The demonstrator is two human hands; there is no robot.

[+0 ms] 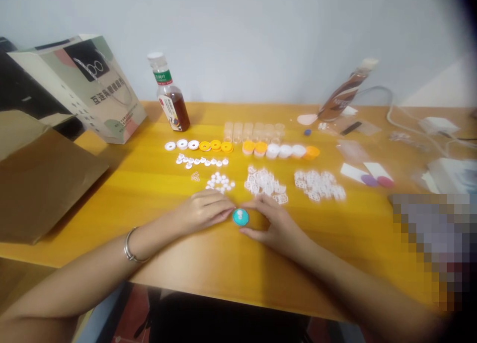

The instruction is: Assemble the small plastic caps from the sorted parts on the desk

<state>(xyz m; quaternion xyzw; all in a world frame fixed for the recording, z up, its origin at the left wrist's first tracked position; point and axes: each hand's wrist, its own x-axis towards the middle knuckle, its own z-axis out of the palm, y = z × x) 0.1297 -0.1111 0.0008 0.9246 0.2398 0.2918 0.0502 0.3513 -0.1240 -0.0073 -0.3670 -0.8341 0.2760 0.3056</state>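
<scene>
A round teal piece (240, 217) with small white bits in its middle is between my two hands. My right hand (274, 223) curves round its right side, thumb and forefinger at its edge. My left hand (210, 211) has its fingers pressed together, the tips at the teal piece's left edge; whatever they pinch is too small to make out. Just beyond lie small white discs (219, 182) and two piles of white openwork pieces (263, 182) (320, 185). Tiny rings (195, 176) and a row of small white parts (203, 161) lie farther left.
White and orange round parts (215, 144) and tubs (273, 150) form a row, with clear cups (254, 132) behind. Bottles stand at the back left (173, 104) and back right (343, 94). A cardboard box (44, 174) and a printed bag (100, 94) occupy the left.
</scene>
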